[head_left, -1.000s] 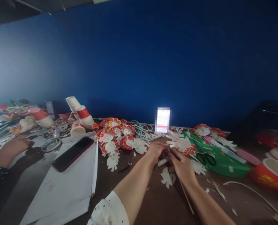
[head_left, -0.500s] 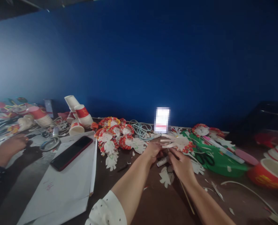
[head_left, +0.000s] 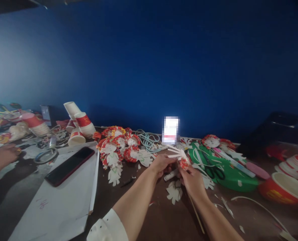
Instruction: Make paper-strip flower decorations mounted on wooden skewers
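Note:
Between my hands is a red-and-white paper piece (head_left: 183,163) with several white strips fanning out to the upper left. My left hand (head_left: 162,164) pinches it from the left, its fingertips partly hidden. On the other side my right hand (head_left: 190,176) has its fingers closed on the red end. Under the left fingers lies a small white tube (head_left: 171,175), and just below it are white paper cut-outs (head_left: 174,192). A thin stick (head_left: 196,214) runs from beneath my right hand toward the front; whether the hand touches it is hidden.
Red-edged paper figures (head_left: 112,147) pile up at centre left, near a coiled cable (head_left: 147,140). A phone (head_left: 70,166) lies on a white box lid (head_left: 63,207). Black scissors (head_left: 215,173) rest on a green sheet (head_left: 239,180). Another person's hand (head_left: 6,155) is far left; a red paper bowl (head_left: 277,192) stands right.
The paper piece has turned in my hands: its wide red-edged face shows narrower now, with its strips pointing up and left. The whole view has shifted slightly.

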`<state>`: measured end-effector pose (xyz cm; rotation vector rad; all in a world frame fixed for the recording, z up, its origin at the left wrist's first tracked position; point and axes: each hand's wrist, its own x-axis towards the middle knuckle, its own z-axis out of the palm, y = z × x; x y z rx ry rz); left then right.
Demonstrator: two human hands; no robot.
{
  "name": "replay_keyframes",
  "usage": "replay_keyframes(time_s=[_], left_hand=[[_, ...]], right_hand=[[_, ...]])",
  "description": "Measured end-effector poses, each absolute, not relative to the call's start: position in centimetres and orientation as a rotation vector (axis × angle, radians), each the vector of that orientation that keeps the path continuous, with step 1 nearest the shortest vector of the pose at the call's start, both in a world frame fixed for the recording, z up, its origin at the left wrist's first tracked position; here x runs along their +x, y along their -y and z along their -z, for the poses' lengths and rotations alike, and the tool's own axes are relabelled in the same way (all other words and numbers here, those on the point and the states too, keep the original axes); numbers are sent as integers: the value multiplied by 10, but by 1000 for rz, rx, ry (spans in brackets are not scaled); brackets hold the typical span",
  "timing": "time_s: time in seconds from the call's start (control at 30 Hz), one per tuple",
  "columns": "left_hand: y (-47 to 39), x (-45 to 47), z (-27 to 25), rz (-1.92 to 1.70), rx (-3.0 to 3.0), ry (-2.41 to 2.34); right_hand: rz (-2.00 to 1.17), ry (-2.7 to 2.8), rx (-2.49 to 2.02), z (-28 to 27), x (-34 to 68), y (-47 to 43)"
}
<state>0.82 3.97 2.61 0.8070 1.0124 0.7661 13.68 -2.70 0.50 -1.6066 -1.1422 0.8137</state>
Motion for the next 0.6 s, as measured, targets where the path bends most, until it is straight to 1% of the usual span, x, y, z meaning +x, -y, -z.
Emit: replay_keyframes(time_s=[0.33, 0.47, 0.6], left_hand=[[-39, 14, -20, -799, 901, -1162], [-40, 15, -17, -838, 937, -1157], [-40, 15, -18, -830, 968, -1149]], right_hand=[[-645, 1316, -1636, -15, 132, 28], [-660, 1304, -1655, -16, 131, 30], [-742, 1200, -1631, -15, 130, 31]])
